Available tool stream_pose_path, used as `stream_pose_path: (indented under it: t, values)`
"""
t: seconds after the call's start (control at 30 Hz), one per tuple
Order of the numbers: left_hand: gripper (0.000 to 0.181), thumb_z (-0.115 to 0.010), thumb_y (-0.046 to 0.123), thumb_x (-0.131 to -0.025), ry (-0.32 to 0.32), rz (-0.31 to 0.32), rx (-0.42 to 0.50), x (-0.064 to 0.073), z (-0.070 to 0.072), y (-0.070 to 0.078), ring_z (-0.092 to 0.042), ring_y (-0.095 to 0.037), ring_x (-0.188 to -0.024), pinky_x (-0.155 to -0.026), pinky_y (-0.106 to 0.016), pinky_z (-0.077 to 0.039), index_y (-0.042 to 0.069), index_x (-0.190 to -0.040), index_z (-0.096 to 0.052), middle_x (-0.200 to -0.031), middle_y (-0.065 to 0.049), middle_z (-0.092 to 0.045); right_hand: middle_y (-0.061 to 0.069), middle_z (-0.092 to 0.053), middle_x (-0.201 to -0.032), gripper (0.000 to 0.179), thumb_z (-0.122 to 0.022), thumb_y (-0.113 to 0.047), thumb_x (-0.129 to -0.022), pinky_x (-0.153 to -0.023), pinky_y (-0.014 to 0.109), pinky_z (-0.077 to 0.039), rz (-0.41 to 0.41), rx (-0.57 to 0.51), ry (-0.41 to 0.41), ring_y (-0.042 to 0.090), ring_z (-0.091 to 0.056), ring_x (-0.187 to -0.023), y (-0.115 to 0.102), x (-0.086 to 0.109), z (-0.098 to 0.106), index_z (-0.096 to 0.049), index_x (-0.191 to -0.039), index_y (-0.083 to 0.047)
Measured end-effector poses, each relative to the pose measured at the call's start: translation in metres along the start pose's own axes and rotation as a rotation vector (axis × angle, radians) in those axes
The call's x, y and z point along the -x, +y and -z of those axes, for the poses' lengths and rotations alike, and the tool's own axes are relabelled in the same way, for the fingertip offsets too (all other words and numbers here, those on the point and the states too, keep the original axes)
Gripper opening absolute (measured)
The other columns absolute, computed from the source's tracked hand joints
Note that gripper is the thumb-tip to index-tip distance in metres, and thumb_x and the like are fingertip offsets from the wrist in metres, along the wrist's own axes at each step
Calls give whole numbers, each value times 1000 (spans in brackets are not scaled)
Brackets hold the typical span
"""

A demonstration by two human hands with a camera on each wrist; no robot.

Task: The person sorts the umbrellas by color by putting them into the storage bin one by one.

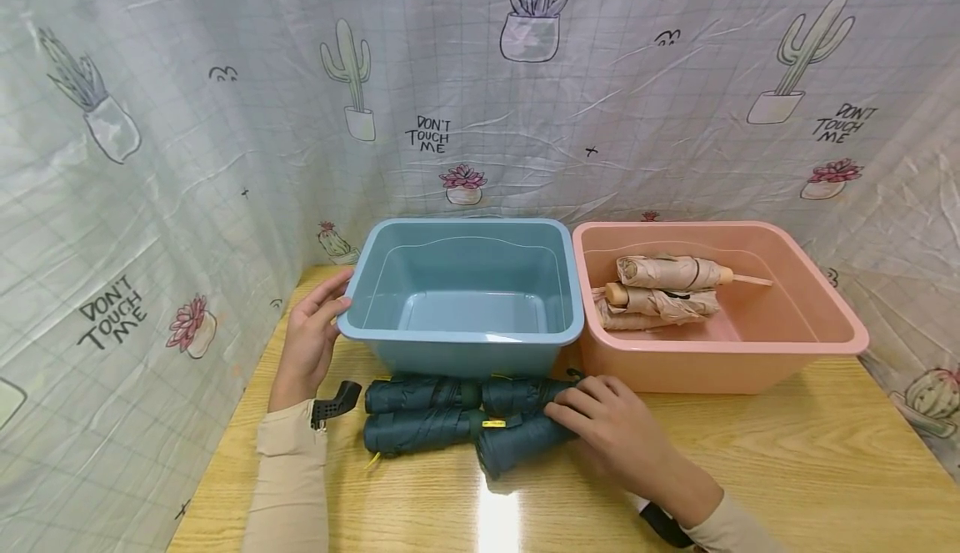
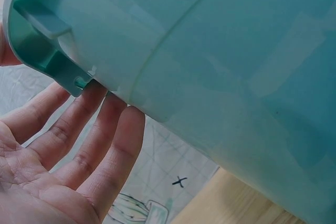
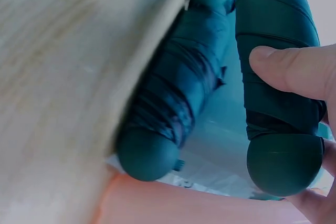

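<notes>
My left hand [image 1: 310, 340] holds the left rim of a blue plastic bin [image 1: 461, 359], thumb on the rim and fingers along the outer side. In the left wrist view, those fingers [image 2: 105, 150] reach under the rim. In front of the bin, my right hand [image 1: 618, 432] grips a folded dark teal umbrella [image 1: 517, 446] near its handle. The right wrist view shows the thumb across this umbrella's wrapped cloth [image 3: 278, 19], its rounded handle below. A second dark umbrella [image 3: 168, 77] lies beside it. To their left, two more dark umbrellas [image 1: 420, 432] lie side by side.
A pink bin [image 1: 712, 369] stands against the blue one on the right. Inside it lie several folded beige umbrellas [image 1: 663, 273], one with a strap sticking out. Behind the wooden table [image 1: 405, 511] hangs a cactus-print curtain [image 1: 480, 94], which also flanks both sides.
</notes>
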State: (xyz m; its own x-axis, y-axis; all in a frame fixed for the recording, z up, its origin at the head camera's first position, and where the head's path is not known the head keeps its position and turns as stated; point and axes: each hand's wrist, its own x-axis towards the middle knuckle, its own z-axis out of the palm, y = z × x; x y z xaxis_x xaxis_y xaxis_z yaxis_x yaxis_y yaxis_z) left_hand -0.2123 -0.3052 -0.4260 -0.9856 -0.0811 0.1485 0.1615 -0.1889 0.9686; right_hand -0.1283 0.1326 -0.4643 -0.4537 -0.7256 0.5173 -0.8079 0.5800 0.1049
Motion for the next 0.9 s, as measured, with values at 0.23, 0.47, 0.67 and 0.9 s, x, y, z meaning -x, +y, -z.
stream_pose_path:
  t: [0.23,0.47,0.67,0.9]
  values:
    - [49,-61,8,-102,5,-6,14,0,1,-1,-64,-9,-106,-79,-20,-58,-2,-148,-49,-123,-1,-63,-5,-70,-108,47,-90,-19,-71,-85,41,-52,24,44,59,20,-61,-97,2,-15,17,-73,-115,-21]
    - [51,-62,10,-102,3,-1,18,1,1,-1,-65,-9,-105,-79,-21,-58,-3,-149,-47,-123,-1,-63,-3,-71,-110,49,-87,-15,-72,-83,43,-53,29,78,90,22,-62,-97,10,-33,42,-73,-119,-19]
    - [52,-62,10,-102,-2,-8,20,0,2,-2,-65,-9,-104,-78,-21,-58,-5,-149,-46,-123,-1,-62,-1,-70,-111,61,-95,-16,-64,-88,46,-52,31,119,88,25,-62,-100,22,-51,65,-71,-120,-18]
    - [52,-62,10,-102,-3,-13,11,0,1,-2,-64,-9,-106,-79,-20,-58,-5,-149,-47,-124,0,-63,2,-71,-110,54,-92,-18,-69,-87,48,-52,43,140,104,28,-62,-100,34,-72,83,-72,-119,-15]
